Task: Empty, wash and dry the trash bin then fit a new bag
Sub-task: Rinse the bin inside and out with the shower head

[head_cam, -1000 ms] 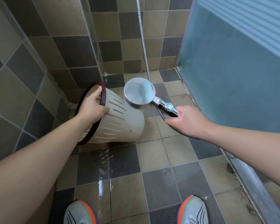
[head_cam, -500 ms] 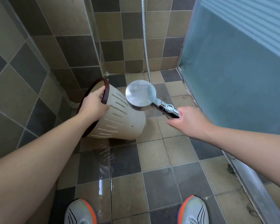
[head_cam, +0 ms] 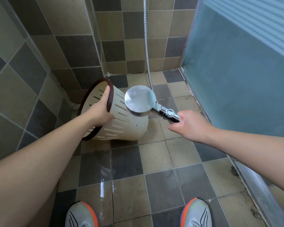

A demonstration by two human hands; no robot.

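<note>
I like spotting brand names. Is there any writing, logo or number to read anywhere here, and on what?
None can be read.
Shower head: its handle button bears a mark too small to read.
Trash bin: only slots, no text.
Shoes: dark stripes, no words.

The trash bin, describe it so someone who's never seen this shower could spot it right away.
Look to the tiled corner left of the frosted glass door. There the left hand grips the trash bin by its rim, tipped on its side just above the wet floor. It is the cream, slotted plastic basket with a dark brown rim, beside the chrome shower head held by the right hand.
</note>
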